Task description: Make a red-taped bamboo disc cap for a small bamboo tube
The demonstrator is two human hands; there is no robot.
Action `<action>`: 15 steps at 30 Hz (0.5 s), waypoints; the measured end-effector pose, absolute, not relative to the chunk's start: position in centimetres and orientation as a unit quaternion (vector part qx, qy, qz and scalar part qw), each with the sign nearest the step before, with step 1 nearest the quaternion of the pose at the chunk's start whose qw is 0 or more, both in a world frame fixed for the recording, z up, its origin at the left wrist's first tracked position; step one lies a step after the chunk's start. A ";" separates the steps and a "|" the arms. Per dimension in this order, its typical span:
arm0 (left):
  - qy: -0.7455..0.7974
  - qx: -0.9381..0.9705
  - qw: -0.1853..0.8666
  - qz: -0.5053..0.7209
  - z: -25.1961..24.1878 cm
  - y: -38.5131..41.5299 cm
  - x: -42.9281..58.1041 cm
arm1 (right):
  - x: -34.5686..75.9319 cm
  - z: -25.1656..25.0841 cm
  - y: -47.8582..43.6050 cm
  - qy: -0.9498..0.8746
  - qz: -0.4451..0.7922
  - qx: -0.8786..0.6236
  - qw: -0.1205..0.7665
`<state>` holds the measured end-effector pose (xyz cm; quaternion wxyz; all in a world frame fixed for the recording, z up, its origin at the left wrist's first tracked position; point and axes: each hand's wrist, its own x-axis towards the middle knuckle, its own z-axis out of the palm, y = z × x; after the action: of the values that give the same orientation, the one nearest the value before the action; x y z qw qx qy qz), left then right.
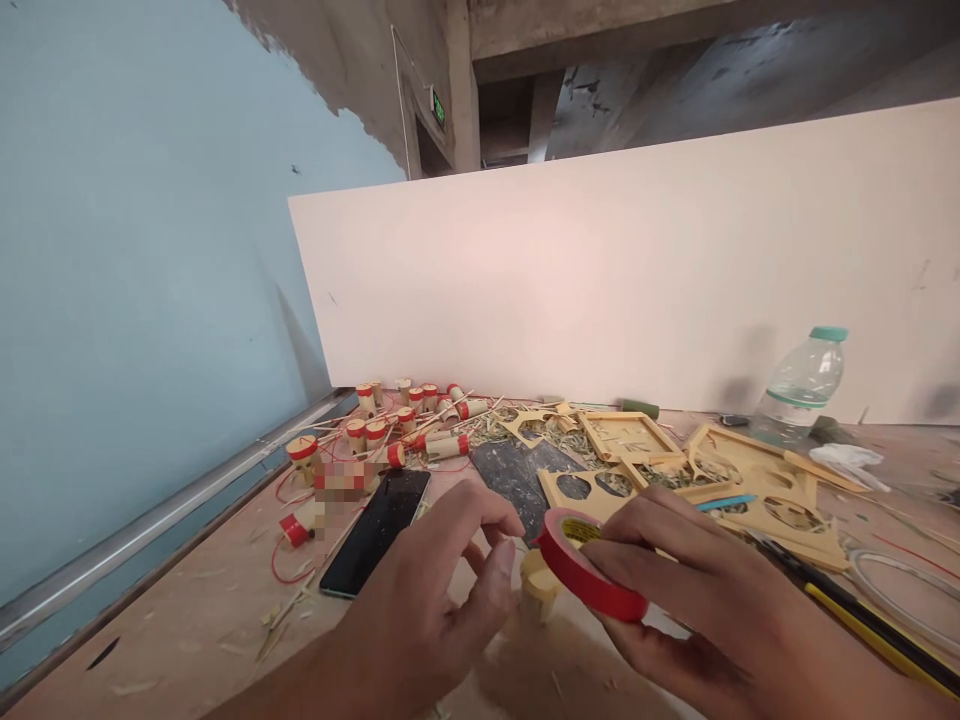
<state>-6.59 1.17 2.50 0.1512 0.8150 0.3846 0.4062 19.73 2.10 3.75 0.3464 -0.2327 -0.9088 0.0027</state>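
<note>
My right hand is closed round a roll of red tape, held on edge just above the wooden table. My left hand hovers beside it with curled fingers and the thumb close to a small pale bamboo cylinder that stands right under the tape roll. Whether the left fingers pinch the tape's end or touch the cylinder is hidden.
A black phone lies left of my hands. Behind it lie several small bamboo pieces with red tape bands. Cut-out wooden sheets lie at the right, with a plastic bottle, a white board behind, and a yellow-black tool.
</note>
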 end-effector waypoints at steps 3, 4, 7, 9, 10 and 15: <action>0.355 0.827 0.118 0.420 2.5 1.1 -6.6 | 19.7 3.7 1.9 -0.911 -0.001 -0.242 0.333; 0.344 0.832 0.111 0.421 2.5 1.1 -6.6 | 19.7 3.8 1.8 -0.912 0.003 -0.245 0.328; 0.335 0.843 0.094 0.410 2.3 1.2 -6.5 | 19.7 3.9 1.6 -0.917 0.024 -0.248 0.312; 0.336 0.845 0.085 0.408 2.2 1.3 -6.5 | 19.7 3.9 1.5 -0.919 0.036 -0.247 0.305; 0.338 0.843 0.089 0.409 2.3 1.4 -6.5 | 19.8 3.9 1.5 -0.920 0.039 -0.247 0.303; 0.400 0.791 0.198 0.420 2.7 1.5 -6.1 | 19.8 3.4 2.0 -0.918 0.012 -0.239 0.316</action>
<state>-6.11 1.53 2.66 0.1977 0.7906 0.3996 0.4198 19.82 2.04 3.45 0.3164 -0.2391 -0.9179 0.0122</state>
